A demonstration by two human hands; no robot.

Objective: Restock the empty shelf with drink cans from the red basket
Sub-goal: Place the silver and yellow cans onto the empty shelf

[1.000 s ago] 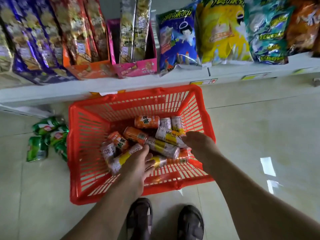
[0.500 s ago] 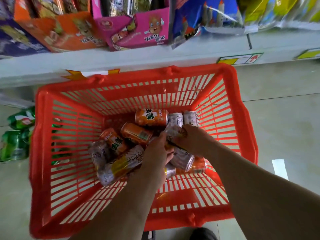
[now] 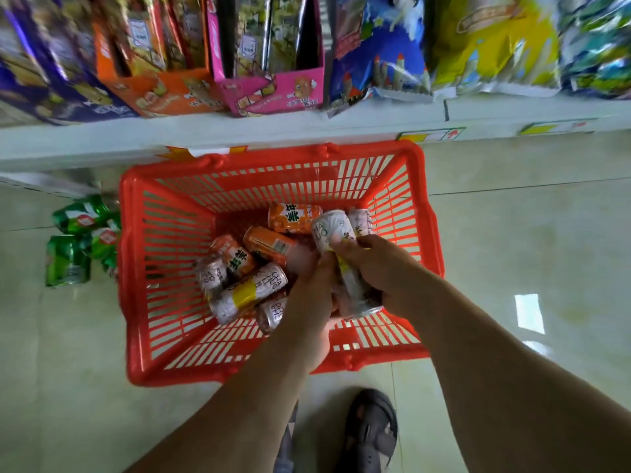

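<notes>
The red basket (image 3: 273, 158) stands on the floor below a shelf, holding several orange cans (image 3: 292, 218) and silver-and-yellow cans (image 3: 249, 291) lying on their sides. My right hand (image 3: 375, 268) grips one silver-and-yellow can (image 3: 333, 228), tilted and raised above the pile. My left hand (image 3: 312, 302) is down among the cans right beside it, its fingertips blurred and partly hidden, so I cannot tell whether it holds anything.
The white shelf edge (image 3: 102, 138) runs just behind the basket, with snack boxes (image 3: 273, 90) and bags (image 3: 491, 46) on it. Green packs (image 3: 68, 257) lie on the tiled floor left of the basket. My sandalled foot (image 3: 372, 428) is just in front.
My right hand has closed round a silver-and-yellow can and lifted it off the pile. My left hand has moved deeper into the basket beside it. The view has pulled back a little.
</notes>
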